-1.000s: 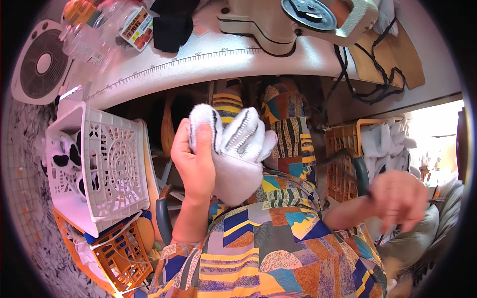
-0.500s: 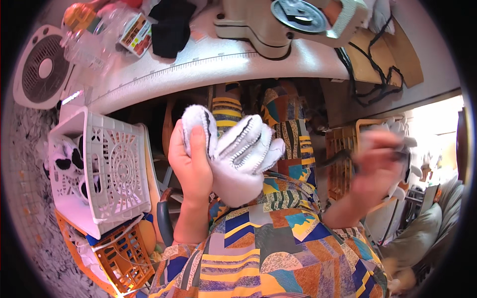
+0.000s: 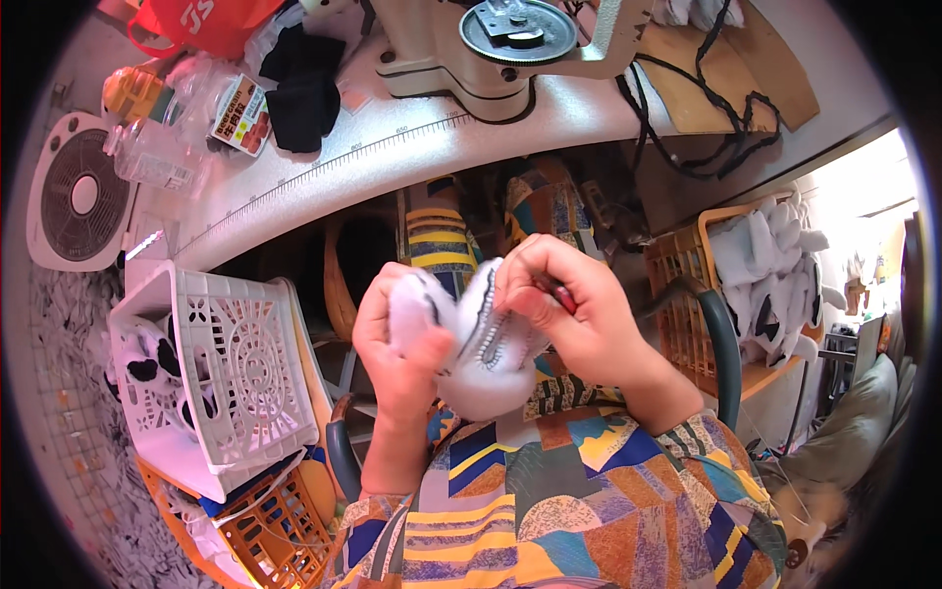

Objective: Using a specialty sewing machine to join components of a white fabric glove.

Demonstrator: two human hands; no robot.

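Over my lap I hold a white fluffy glove [image 3: 488,390], its fingers edged with dark strips and ridged stitched seams. My left hand [image 3: 391,339] is closed around one side of it, thumb pressed on the fluffy part. My right hand [image 3: 594,314] is closed at the other side, with thumb and forefinger pinching at a seam. A small dark red object [image 3: 564,298] shows within the right hand; its kind cannot be made out. Part of the glove is hidden behind my fingers.
A sewing machine [image 3: 451,74] stands on the white table [image 3: 294,201]. A white crate [image 3: 245,368] stands at left, above an orange basket [image 3: 270,530]. At right, an orange basket [image 3: 687,324] holds several white fluffy pieces [image 3: 770,275]. A fan [image 3: 83,196] and plastic bottle [image 3: 152,162] are far left.
My right hand has come in from the right to the glove and pinches it. The glove has turned slightly and its fingers are drawn closer together. The whole view has shifted a little.
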